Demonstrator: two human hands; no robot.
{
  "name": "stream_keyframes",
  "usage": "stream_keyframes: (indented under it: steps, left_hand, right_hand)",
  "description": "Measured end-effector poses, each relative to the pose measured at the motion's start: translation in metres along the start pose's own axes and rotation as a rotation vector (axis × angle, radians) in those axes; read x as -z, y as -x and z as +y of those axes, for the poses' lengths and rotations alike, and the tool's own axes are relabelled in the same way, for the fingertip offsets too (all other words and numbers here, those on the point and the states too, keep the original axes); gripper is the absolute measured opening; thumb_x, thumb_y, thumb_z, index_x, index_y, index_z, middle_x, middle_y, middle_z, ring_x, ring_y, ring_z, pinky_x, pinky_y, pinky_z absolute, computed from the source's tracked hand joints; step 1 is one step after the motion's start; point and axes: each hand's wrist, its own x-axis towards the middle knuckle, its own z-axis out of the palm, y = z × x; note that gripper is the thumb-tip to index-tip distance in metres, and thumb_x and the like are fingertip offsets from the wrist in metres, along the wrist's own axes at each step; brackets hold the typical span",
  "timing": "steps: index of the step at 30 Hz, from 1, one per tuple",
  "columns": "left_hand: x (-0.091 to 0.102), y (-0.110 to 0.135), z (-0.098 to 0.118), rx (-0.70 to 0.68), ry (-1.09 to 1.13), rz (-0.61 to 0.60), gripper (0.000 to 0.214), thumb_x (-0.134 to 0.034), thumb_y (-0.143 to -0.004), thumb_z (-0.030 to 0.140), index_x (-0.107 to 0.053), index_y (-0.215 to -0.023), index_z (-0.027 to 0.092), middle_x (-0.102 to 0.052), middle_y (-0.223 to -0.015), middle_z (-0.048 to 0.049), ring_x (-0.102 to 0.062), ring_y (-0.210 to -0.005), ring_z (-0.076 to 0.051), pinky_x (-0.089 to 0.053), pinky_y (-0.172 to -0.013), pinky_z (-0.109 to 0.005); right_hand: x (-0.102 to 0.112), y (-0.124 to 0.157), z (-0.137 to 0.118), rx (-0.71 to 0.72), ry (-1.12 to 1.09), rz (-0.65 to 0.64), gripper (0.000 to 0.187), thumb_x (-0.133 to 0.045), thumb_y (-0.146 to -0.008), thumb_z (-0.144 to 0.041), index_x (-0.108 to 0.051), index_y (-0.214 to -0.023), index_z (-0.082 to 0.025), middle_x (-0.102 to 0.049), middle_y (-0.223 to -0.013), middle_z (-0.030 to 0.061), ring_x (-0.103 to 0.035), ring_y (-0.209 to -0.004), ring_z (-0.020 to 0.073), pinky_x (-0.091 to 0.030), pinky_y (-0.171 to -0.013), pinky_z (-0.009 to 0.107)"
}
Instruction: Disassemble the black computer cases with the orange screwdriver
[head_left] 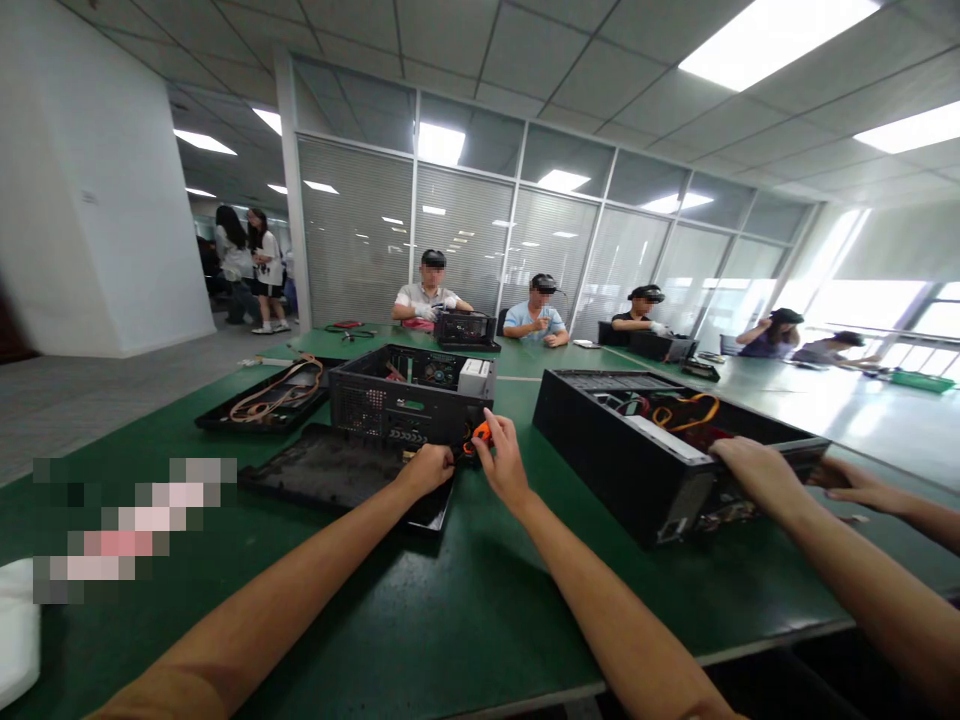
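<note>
An open black computer case (409, 398) stands on the green table (465, 600) in front of me. My left hand (426, 468) is closed in a fist at the case's near lower edge, beside the orange-handled tool. My right hand (501, 456) is closed around that orange-handled tool (480, 434), a screwdriver by its look, held against the case's near right corner. What the left fingers grip is hidden. A flat black side panel (337, 475) lies under and in front of the case.
A second open black case (660, 440) stands to the right, with a neighbour's two hands (757, 470) on it. A black tray with cables (270, 400) lies at the left. Several seated people work at cases along the table's far side. A white cloth (16, 630) lies at the near left.
</note>
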Motion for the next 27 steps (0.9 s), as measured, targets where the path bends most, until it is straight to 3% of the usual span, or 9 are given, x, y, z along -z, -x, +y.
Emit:
stream_keyframes:
  steps: [5,9,16,21,23,25,27]
  left_hand:
    - [-0.003,-0.001,-0.002,-0.005,-0.005,-0.001,0.013,-0.054,-0.068,0.015,-0.063,-0.079,0.016,-0.062,-0.069,-0.0023,-0.056,-0.063,-0.012,-0.040,-0.059,-0.020]
    - [-0.001,0.000,0.000,-0.023,0.001,0.004,0.016,-0.052,-0.067,0.013,-0.063,-0.079,0.015,-0.062,-0.069,-0.0026,-0.056,-0.063,-0.012,-0.039,-0.058,-0.019]
    - [0.003,0.002,0.002,-0.021,-0.010,0.005,0.017,-0.051,-0.067,0.011,-0.063,-0.079,0.015,-0.062,-0.069,-0.0028,-0.056,-0.065,-0.012,-0.039,-0.060,-0.020]
    - [0.009,0.004,0.008,-0.038,-0.048,0.010,0.015,-0.048,-0.072,0.013,-0.060,-0.081,0.015,-0.061,-0.071,-0.0028,-0.056,-0.067,-0.012,-0.040,-0.064,-0.021]
    - [0.019,0.005,0.002,-0.071,-0.099,0.028,0.013,-0.046,-0.076,0.015,-0.058,-0.081,0.015,-0.060,-0.075,-0.0044,-0.056,-0.072,-0.014,-0.040,-0.068,-0.022]
    - [0.036,0.004,-0.011,-0.100,-0.171,0.055,0.014,-0.043,-0.079,0.016,-0.056,-0.080,0.015,-0.059,-0.078,-0.0062,-0.055,-0.076,-0.015,-0.040,-0.070,-0.024]
    - [0.058,0.001,-0.031,-0.111,-0.240,0.089,0.014,-0.041,-0.080,0.016,-0.054,-0.082,0.015,-0.058,-0.081,-0.0069,-0.054,-0.079,-0.016,-0.039,-0.073,-0.026]
  right_hand:
    - [-0.002,0.000,-0.001,-0.006,-0.047,-0.022,0.043,-0.037,-0.087,-0.023,-0.032,-0.130,-0.019,-0.047,-0.115,0.0101,-0.047,-0.105,0.0168,-0.041,-0.090,0.032]
    - [0.000,-0.001,-0.004,-0.006,-0.069,-0.004,0.038,-0.036,-0.086,-0.021,-0.039,-0.123,-0.018,-0.048,-0.118,0.0097,-0.048,-0.107,0.0174,-0.041,-0.091,0.033]
    - [-0.001,0.000,-0.008,-0.050,-0.062,-0.008,0.025,-0.050,-0.080,-0.028,-0.051,-0.103,-0.018,-0.056,-0.095,0.0059,-0.055,-0.086,0.0159,-0.046,-0.077,0.030]
    - [0.008,-0.004,-0.024,0.029,-0.024,0.015,0.022,-0.039,-0.084,-0.020,-0.047,-0.105,-0.017,-0.054,-0.092,0.0067,-0.053,-0.088,0.0155,-0.044,-0.081,0.031]
    - [0.013,-0.001,-0.042,0.108,0.034,-0.098,0.023,-0.033,-0.086,-0.018,-0.048,-0.103,-0.017,-0.053,-0.095,0.0073,-0.053,-0.089,0.0146,-0.044,-0.080,0.029]
    - [0.013,0.007,-0.065,0.202,0.171,-0.319,0.022,-0.034,-0.086,-0.022,-0.051,-0.100,-0.019,-0.053,-0.096,0.0072,-0.054,-0.088,0.0148,-0.045,-0.076,0.027]
    - [0.006,0.018,-0.086,0.269,0.348,-0.555,0.027,-0.044,-0.082,-0.039,-0.053,-0.098,-0.019,-0.054,-0.094,0.0073,-0.056,-0.082,0.0175,-0.046,-0.068,0.029]
